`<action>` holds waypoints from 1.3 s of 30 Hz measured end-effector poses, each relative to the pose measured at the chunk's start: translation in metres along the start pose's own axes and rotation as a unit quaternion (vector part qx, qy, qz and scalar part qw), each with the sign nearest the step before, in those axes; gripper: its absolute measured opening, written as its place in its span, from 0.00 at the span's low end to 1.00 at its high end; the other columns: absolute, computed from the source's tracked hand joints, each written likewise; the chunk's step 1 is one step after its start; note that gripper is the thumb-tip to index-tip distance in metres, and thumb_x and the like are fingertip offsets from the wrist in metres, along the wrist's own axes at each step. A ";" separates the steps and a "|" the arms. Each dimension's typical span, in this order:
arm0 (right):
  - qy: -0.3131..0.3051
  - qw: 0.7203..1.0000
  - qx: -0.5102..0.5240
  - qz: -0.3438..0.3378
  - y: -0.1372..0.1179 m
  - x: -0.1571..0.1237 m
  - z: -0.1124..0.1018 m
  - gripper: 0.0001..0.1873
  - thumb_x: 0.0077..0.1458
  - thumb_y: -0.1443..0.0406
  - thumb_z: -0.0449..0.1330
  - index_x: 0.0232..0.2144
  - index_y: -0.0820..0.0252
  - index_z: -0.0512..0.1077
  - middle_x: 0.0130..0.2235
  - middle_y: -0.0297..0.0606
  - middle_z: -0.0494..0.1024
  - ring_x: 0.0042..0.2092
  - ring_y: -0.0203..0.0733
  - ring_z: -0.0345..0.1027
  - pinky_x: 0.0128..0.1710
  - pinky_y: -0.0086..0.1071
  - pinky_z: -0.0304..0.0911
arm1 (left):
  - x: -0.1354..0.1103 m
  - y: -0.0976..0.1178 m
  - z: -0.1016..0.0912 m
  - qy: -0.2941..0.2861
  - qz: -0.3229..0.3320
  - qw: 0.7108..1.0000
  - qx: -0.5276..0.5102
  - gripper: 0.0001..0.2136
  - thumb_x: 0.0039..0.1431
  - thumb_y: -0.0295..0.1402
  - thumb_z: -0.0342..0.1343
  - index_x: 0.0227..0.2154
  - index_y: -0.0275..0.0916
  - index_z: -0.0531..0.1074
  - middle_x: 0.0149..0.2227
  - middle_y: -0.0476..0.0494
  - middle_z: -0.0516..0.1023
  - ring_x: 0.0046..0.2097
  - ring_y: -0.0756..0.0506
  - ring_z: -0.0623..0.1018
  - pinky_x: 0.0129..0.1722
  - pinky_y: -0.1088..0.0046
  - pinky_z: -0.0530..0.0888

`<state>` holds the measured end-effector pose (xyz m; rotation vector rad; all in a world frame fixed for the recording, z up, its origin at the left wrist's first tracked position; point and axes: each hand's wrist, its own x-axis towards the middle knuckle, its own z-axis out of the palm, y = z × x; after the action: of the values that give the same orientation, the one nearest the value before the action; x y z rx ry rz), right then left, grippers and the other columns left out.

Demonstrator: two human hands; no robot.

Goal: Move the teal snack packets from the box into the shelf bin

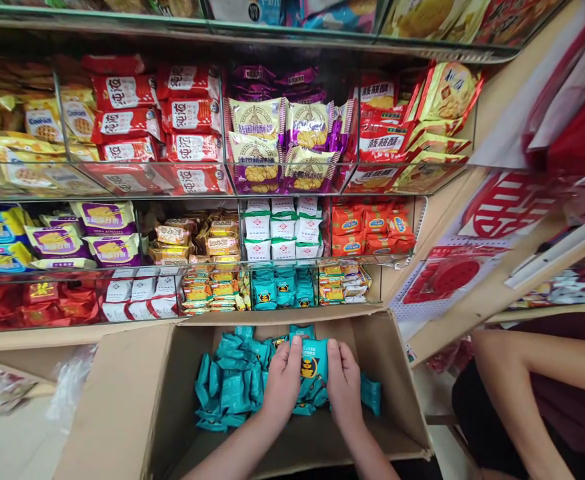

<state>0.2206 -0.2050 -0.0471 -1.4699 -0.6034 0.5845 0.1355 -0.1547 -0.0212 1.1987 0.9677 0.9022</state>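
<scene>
**Two hands on a packet inside a box.** A teal packet (pixel 315 360) lies on top of a heap (pixel 232 387) of like packets. The heap covers the middle and left of the floor of an open cardboard box (pixel 122 400), which stands below the snack shelves (pixel 197 195).

The packet is held face up, its dark and yellow emblem showing, between the left hand (pixel 282 381) and the right hand (pixel 345 385). Both hands are closed on it, one at each side edge, with the thumbs on its front. The fingers pass beneath and are hidden.

**Handling, as judged.** The wrapper looks like thin film, so the packet is probably light, soft and crinkly, with a smooth skin that may slip. The contents are probably a brittle biscuit or cake, which a squeeze across the middle could crush. The side edges, where the hands now sit, look the safest hold.

**Pose.** Both forearms enter from the lower edge of the view and converge. The palms face down and slightly inward, and the hands are close together with the packet between them.

Same-coloured stock (pixel 279 288) fills a compartment of the lowest shelf, just above the box. Another person's bare arm (pixel 517 380) is at the right, well apart from the box.
</scene>
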 end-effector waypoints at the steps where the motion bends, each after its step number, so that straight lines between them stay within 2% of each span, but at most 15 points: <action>1: 0.004 1.000 -0.022 -0.017 0.000 -0.001 0.000 0.17 0.53 0.53 0.47 0.22 0.59 0.60 0.21 0.28 0.61 0.24 0.33 0.55 0.24 0.25 0.56 | 0.000 0.000 -0.001 -0.002 -0.012 1.000 -0.009 0.20 0.46 0.49 0.50 0.26 0.35 0.72 0.25 0.46 0.74 0.32 0.46 0.72 0.34 0.73 0.68; 4: 0.012 0.995 -0.078 -0.055 0.003 -0.003 -0.001 0.16 0.53 0.54 0.47 0.23 0.60 0.62 0.21 0.30 0.63 0.25 0.35 0.57 0.24 0.25 0.56 | -0.003 0.001 -0.002 -0.019 -0.071 0.997 -0.038 0.21 0.48 0.50 0.47 0.28 0.35 0.71 0.22 0.46 0.74 0.29 0.46 0.73 0.30 0.73 0.69; 8: 0.009 0.996 -0.074 -0.039 0.006 -0.005 -0.001 0.17 0.54 0.54 0.45 0.22 0.59 0.61 0.22 0.30 0.63 0.25 0.35 0.57 0.24 0.26 0.56 | -0.008 -0.004 -0.002 -0.022 -0.139 0.989 -0.037 0.21 0.49 0.52 0.44 0.26 0.37 0.69 0.20 0.49 0.72 0.24 0.48 0.71 0.22 0.76 0.66; 10: -0.002 0.997 -0.069 -0.026 0.008 -0.005 -0.003 0.18 0.54 0.54 0.45 0.21 0.59 0.59 0.20 0.29 0.61 0.24 0.34 0.56 0.23 0.26 0.56 | -0.008 -0.009 -0.006 -0.033 -0.147 0.989 -0.005 0.22 0.50 0.52 0.43 0.26 0.37 0.69 0.19 0.49 0.71 0.23 0.49 0.71 0.20 0.77 0.65; 12: -0.020 0.996 -0.080 -0.026 0.010 -0.005 -0.008 0.18 0.54 0.54 0.45 0.20 0.58 0.58 0.19 0.28 0.59 0.23 0.34 0.54 0.22 0.25 0.54 | -0.006 -0.013 -0.014 -0.066 -0.110 0.991 0.048 0.21 0.51 0.50 0.43 0.27 0.36 0.70 0.21 0.48 0.72 0.26 0.48 0.72 0.24 0.75 0.68; 16: -0.078 0.989 -0.109 -0.057 0.013 -0.008 -0.017 0.16 0.54 0.56 0.46 0.20 0.58 0.57 0.20 0.28 0.57 0.23 0.33 0.53 0.23 0.25 0.53 | 0.003 -0.003 -0.037 -0.175 0.013 0.971 0.163 0.19 0.49 0.43 0.51 0.41 0.38 0.68 0.38 0.45 0.73 0.42 0.46 0.71 0.43 0.70 0.67; 19: -0.121 0.983 -0.112 -0.082 0.016 -0.013 -0.018 0.15 0.54 0.57 0.46 0.20 0.58 0.56 0.20 0.27 0.56 0.23 0.32 0.52 0.22 0.24 0.51 | 0.008 0.017 -0.046 -0.333 0.001 0.912 0.240 0.20 0.46 0.41 0.55 0.44 0.40 0.68 0.41 0.45 0.73 0.44 0.45 0.71 0.44 0.70 0.67; 21: -0.133 0.981 -0.114 -0.086 0.018 -0.016 -0.022 0.15 0.55 0.58 0.46 0.21 0.58 0.57 0.20 0.27 0.55 0.22 0.31 0.52 0.21 0.23 0.51 | 0.012 0.030 -0.046 -0.368 -0.009 0.889 0.272 0.19 0.45 0.40 0.56 0.41 0.41 0.70 0.41 0.47 0.74 0.44 0.44 0.71 0.45 0.70 0.67; 23: -0.133 0.979 -0.131 -0.083 0.021 -0.016 -0.033 0.15 0.55 0.58 0.46 0.21 0.58 0.59 0.19 0.27 0.55 0.22 0.31 0.52 0.21 0.23 0.51 | 0.020 0.042 -0.043 -0.326 0.011 0.906 0.270 0.17 0.45 0.39 0.56 0.40 0.41 0.71 0.41 0.48 0.75 0.44 0.44 0.72 0.46 0.69 0.66; 25: -0.121 0.972 -0.180 -0.092 0.025 -0.012 -0.052 0.15 0.55 0.58 0.46 0.21 0.58 0.60 0.19 0.27 0.57 0.21 0.32 0.53 0.21 0.23 0.52 | 0.032 0.051 -0.038 -0.257 0.017 0.939 0.226 0.17 0.45 0.39 0.57 0.40 0.39 0.71 0.40 0.47 0.75 0.43 0.45 0.72 0.44 0.71 0.68; 27: -0.101 0.957 -0.246 -0.117 0.030 -0.007 -0.076 0.15 0.54 0.57 0.47 0.22 0.58 0.61 0.20 0.29 0.61 0.22 0.33 0.56 0.22 0.24 0.54 | 0.049 0.058 -0.034 -0.179 -0.036 0.970 0.162 0.19 0.45 0.38 0.58 0.41 0.37 0.69 0.40 0.45 0.74 0.38 0.47 0.74 0.36 0.73 0.71; 29: -0.083 0.938 -0.306 -0.138 0.038 -0.002 -0.099 0.14 0.54 0.57 0.47 0.24 0.58 0.63 0.21 0.31 0.65 0.23 0.34 0.60 0.24 0.25 0.56 | 0.066 0.065 -0.030 -0.120 -0.127 0.979 0.105 0.21 0.44 0.35 0.59 0.42 0.36 0.66 0.39 0.44 0.74 0.32 0.50 0.74 0.28 0.75 0.73; 32: -0.068 0.915 -0.367 -0.151 0.054 0.001 -0.124 0.14 0.56 0.57 0.46 0.25 0.58 0.64 0.22 0.33 0.69 0.23 0.36 0.64 0.25 0.26 0.58 | 0.090 0.072 -0.022 -0.128 -0.164 0.973 0.100 0.17 0.44 0.31 0.59 0.39 0.35 0.66 0.35 0.44 0.74 0.29 0.52 0.74 0.29 0.75 0.74; 35: -0.080 0.891 -0.416 -0.164 0.067 -0.002 -0.133 0.16 0.57 0.57 0.44 0.26 0.58 0.65 0.24 0.35 0.71 0.25 0.37 0.66 0.26 0.27 0.58 | 0.116 0.068 -0.009 -0.158 -0.124 0.965 0.171 0.09 0.47 0.29 0.56 0.34 0.33 0.68 0.32 0.43 0.75 0.32 0.50 0.75 0.33 0.72 0.74; 39: -0.100 0.881 -0.434 -0.156 0.075 -0.004 -0.131 0.16 0.57 0.58 0.44 0.26 0.58 0.66 0.25 0.36 0.72 0.27 0.37 0.68 0.28 0.27 0.59 | 0.154 0.047 0.012 -0.131 -0.060 0.946 0.291 0.08 0.47 0.28 0.55 0.33 0.34 0.69 0.33 0.42 0.76 0.37 0.45 0.75 0.37 0.68 0.71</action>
<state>0.3088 -0.3010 -0.1237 -2.0896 -1.3586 0.1940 0.1960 -0.0079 0.0087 1.6861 1.1103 0.3431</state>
